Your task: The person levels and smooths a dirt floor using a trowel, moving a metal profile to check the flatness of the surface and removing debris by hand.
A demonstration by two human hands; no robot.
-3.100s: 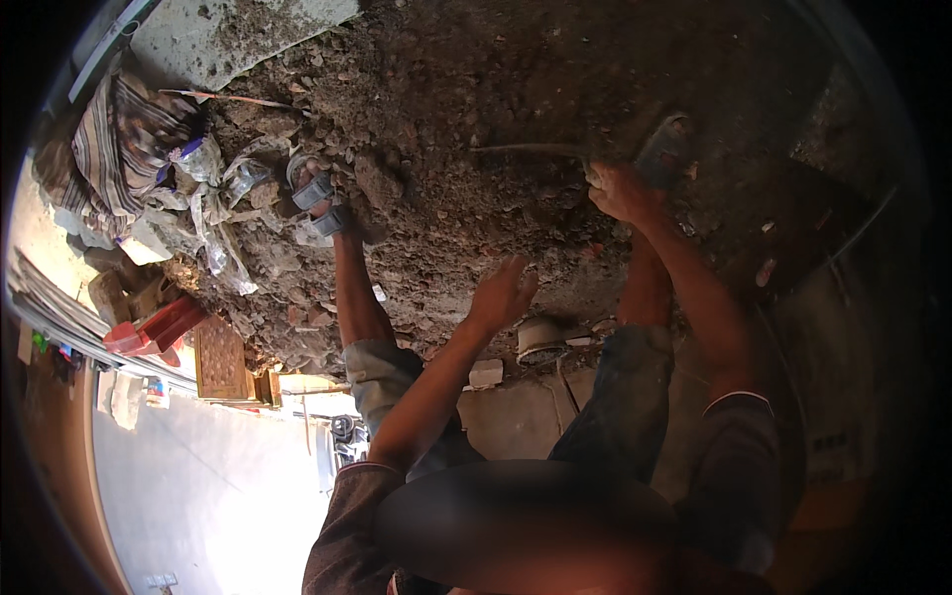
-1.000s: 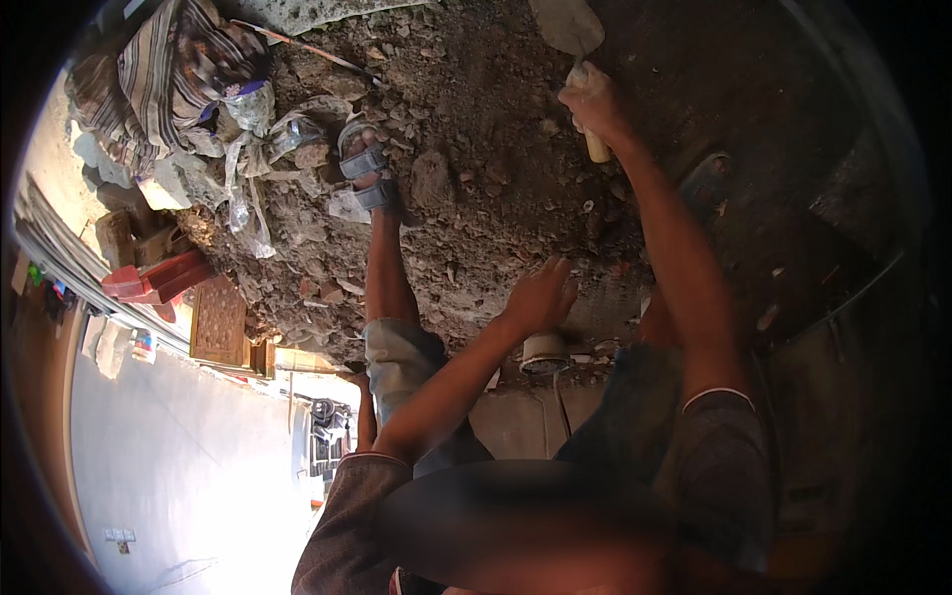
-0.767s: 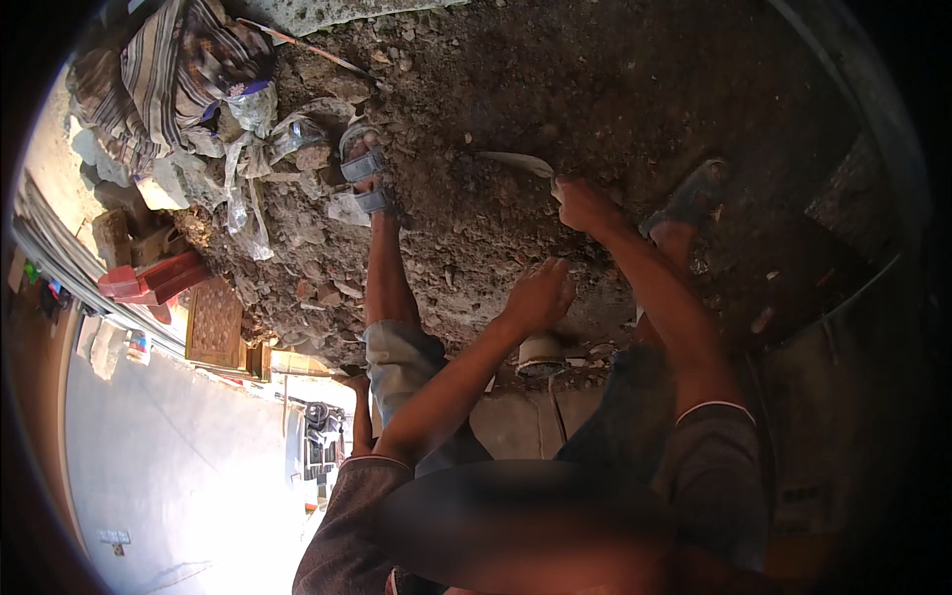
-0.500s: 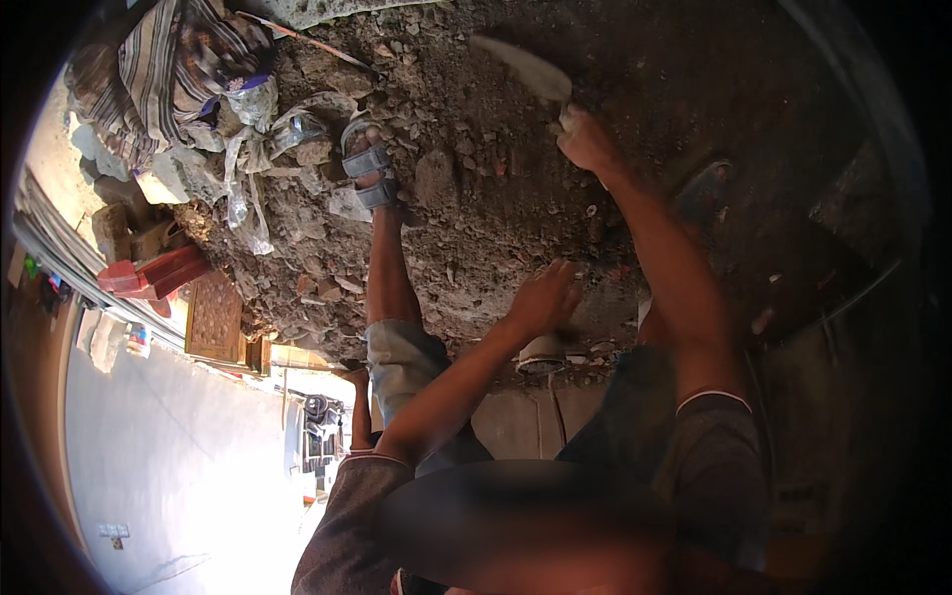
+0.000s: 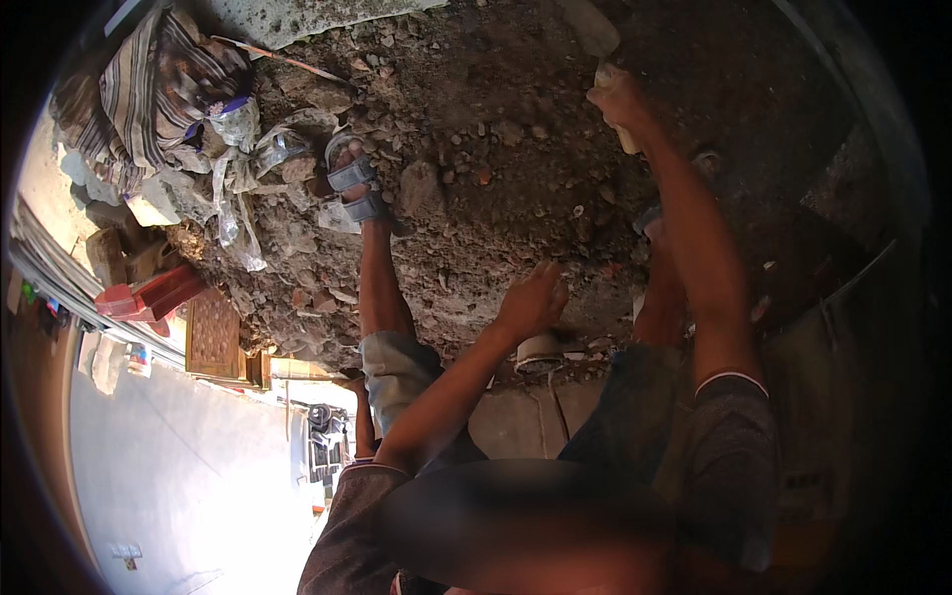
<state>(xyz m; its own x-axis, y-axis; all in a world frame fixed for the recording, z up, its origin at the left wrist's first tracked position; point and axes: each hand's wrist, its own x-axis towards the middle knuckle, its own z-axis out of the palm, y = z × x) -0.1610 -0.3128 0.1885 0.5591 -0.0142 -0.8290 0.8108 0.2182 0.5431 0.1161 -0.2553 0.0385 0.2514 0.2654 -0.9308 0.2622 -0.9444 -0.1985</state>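
My right hand is closed around the pale handle of a pointed trowel. The blade reaches away from me over dark, loose soil at the far edge of the view. Nearer to me, my left hand hangs low over the rubble-strewn ground, its fingers loosely bent and slightly apart, with nothing visible in them. Just below that hand sits a pale round object, partly covered by the hand and forearm. What the trowel blade touches at its tip is cut off.
My sandalled left foot stands on broken stones. Left of it lie clear plastic bags, a striped cloth and a thin stick. A red object and a wooden panel are farther left. Another person's arm shows beyond.
My right hand and the trowel have moved farther away and slightly right, so the blade now meets the top edge. My left hand has shifted only slightly left.
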